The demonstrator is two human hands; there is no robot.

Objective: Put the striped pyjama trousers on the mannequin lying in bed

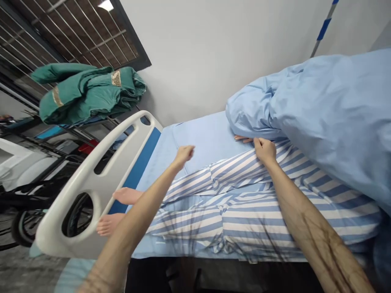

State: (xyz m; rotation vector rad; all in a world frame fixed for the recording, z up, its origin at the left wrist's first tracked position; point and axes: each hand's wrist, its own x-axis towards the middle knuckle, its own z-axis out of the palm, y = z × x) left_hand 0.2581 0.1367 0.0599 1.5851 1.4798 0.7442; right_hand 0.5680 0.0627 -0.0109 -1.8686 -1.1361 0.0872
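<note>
The striped pajama trousers (244,211) are blue and white, and they lie on a bed with a person inside them. The legs run long ways across our view, from the big blue quilt (330,122) on the right to the foot of the bed on the left. Two bare feet (126,195) poke out of the trouser ends and point left, toward the footboard.

Our right hand (265,150) pinches a fold of the trousers up near the top, right at the edge of the quilt. Its fingers are closed tight on the cloth. Our left hand (183,157) is up over the bed with its fingers loosely curled. It holds nothing, and it looks like it touches nothing.

Just beside our right hand, the fingers (243,139) of the person on the bed peek out from under the quilt. A blue sheet (207,138) lies under the legs. The white plastic footboard (85,179) has big holes and a blue strip (140,171), and it stands near the feet. Past it, down low, is a black wheel (26,228). A folded green blanket (88,91) sits on a metal grille (82,32) by the pale wall (195,61).
</note>
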